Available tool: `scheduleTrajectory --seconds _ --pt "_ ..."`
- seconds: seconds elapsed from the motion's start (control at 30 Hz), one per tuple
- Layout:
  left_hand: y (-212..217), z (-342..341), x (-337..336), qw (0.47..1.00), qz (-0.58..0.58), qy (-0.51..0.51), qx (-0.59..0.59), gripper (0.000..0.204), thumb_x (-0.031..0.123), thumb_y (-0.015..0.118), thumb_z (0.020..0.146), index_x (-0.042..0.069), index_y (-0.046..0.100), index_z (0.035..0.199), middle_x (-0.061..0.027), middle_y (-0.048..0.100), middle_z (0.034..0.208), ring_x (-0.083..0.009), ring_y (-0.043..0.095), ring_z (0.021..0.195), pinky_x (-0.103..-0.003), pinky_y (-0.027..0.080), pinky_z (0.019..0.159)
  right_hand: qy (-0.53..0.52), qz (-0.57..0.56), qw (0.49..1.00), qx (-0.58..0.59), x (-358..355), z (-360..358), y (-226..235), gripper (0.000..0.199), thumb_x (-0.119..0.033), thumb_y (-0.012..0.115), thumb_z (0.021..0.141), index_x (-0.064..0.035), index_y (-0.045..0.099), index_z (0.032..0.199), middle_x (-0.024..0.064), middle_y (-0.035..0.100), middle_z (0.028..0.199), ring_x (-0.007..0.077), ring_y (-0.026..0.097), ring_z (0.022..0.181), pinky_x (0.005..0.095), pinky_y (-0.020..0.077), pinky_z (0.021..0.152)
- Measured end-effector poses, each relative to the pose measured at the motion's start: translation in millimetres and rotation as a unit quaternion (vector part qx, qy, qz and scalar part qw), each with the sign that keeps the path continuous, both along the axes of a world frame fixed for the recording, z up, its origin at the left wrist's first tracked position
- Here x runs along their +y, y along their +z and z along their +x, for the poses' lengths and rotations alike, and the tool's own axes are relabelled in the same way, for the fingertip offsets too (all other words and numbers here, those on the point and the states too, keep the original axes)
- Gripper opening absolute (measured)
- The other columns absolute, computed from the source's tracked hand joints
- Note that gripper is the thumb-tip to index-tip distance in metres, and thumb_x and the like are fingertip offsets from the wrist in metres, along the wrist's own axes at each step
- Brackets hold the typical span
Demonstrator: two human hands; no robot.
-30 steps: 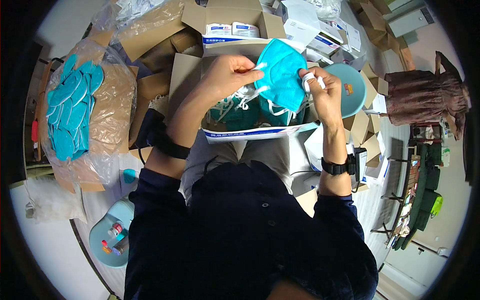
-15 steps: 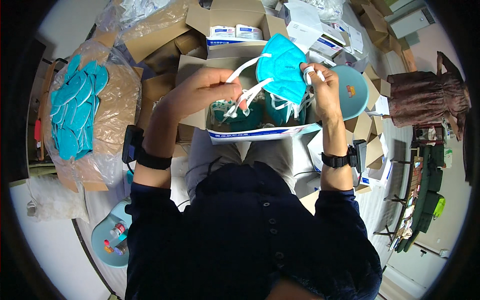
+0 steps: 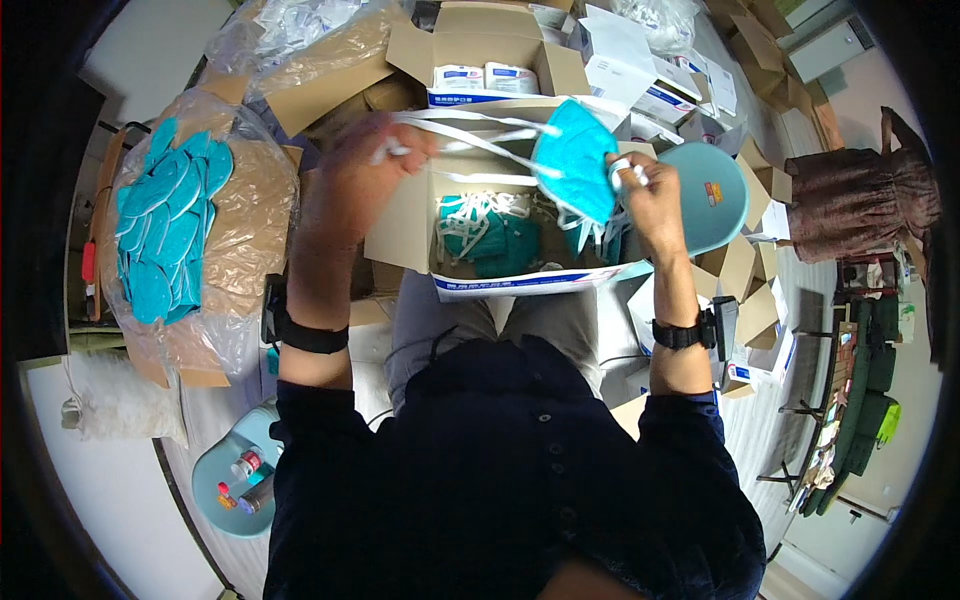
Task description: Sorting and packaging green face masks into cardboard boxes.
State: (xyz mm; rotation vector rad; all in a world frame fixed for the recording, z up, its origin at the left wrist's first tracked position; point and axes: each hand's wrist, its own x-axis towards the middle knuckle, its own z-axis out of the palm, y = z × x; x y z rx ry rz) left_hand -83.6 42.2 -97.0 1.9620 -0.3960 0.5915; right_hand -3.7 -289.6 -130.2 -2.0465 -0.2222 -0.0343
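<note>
A teal face mask (image 3: 574,160) hangs above the open carton (image 3: 400,222) in front of me. My right hand (image 3: 645,192) is closed on the mask's right edge, with white material, apparently straps, bunched at its fingers. White straps (image 3: 480,133) stretch taut from the mask's left side to my left hand (image 3: 375,160), which grips their ends; motion blurs its outline. Down in the carton lie more teal masks (image 3: 490,240) with white straps, packed in stacks. The raised mask and my right hand partly hide the right-hand stack.
At left, a heap of teal masks (image 3: 170,225) lies on a plastic-lined carton. Behind my carton stands another carton (image 3: 490,25) with white packs (image 3: 510,78). A blue-green stool (image 3: 715,205) is at right; another (image 3: 215,480) at lower left carries bottles. White boxes crowd the far right.
My left hand has pulled left and slightly up, drawing the straps out straight. The mask sits a little lower and further right in the picture, and more of the carton's contents shows.
</note>
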Motion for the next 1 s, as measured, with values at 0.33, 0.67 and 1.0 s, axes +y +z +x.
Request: scheduleTrajectory --seconds 0.33,0.67,1.0 --pt "7 31 -50 0.843 -0.221 -0.214 0.44 0.042 0.04 0.038 0.102 0.007 0.061 0.09 -0.0055 0.063 0.084 -0.0121 0.058 0.077 -0.024 0.04 0.063 0.036 0.033 0.996 -0.078 32 -34 40 0.046 -0.015 0.074 0.078 -0.0086 0.062 0.121 0.0032 0.054 0.067 0.0098 0.049 0.063 0.024 0.0415 0.058" --pt "17 28 -83 0.863 -0.061 -0.283 0.414 0.027 0.024 0.048 0.098 0.005 0.061 0.084 -0.0004 0.058 0.072 -0.0045 0.052 0.063 -0.02 0.038 0.054 0.194 -0.064 0.973 -0.109 57 -34 0 0.019 -0.002 0.059 0.08 -0.0039 0.066 0.097 0.0136 0.065 0.076 0.0235 0.063 0.067 0.0345 0.0499 0.065" --pt "-29 29 -133 0.924 -0.065 -0.188 0.328 0.029 0.019 0.04 0.102 0.003 0.052 0.08 -0.0026 0.053 0.066 -0.0116 0.05 0.057 -0.027 0.043 0.054 -0.05 0.444 0.882 0.153 53 -23 1 0.027 0.005 0.038 0.082 -0.0011 0.061 0.095 0.0096 0.066 0.079 0.0048 0.044 0.048 0.0188 0.0284 0.039"
